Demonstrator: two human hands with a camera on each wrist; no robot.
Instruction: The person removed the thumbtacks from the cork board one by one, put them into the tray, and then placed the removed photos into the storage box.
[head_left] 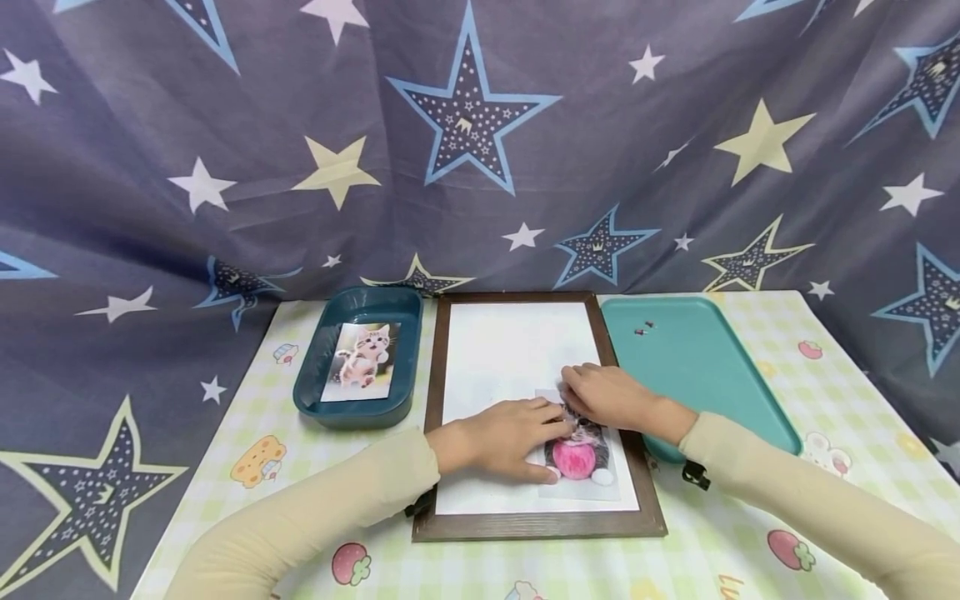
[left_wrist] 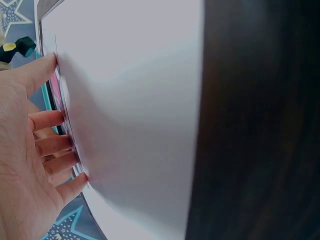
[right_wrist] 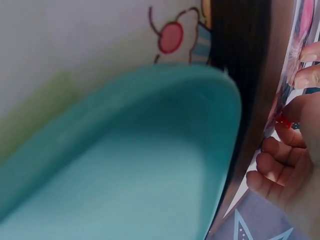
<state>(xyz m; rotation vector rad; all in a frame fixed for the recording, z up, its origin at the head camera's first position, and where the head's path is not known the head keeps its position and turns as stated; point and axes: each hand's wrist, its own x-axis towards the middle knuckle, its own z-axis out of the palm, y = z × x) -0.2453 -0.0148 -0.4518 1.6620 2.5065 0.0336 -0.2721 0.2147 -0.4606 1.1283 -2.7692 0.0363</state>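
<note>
A photo of a kitten with a pink ball [head_left: 574, 461] lies on the lower right of a white board [head_left: 517, 346] with a brown wooden frame. My left hand [head_left: 513, 437] rests on the photo's left side, its fingers spread and pressing it against the board. At the photo's upper part, my right hand [head_left: 609, 397] pinches a small red push pin [right_wrist: 284, 120] between thumb and index finger. The pin's tip is hidden. The right hand's other fingers are bent.
A dark teal bin [head_left: 408, 367] on the left holds another kitten photo [head_left: 363, 362]. To the right, a green tray [head_left: 693, 375] carries a few red push pins [head_left: 642, 332]; its near left corner adjoins the frame. A checked tablecloth [head_left: 757, 542] covers the table, and a starry curtain [head_left: 420, 242] hangs behind.
</note>
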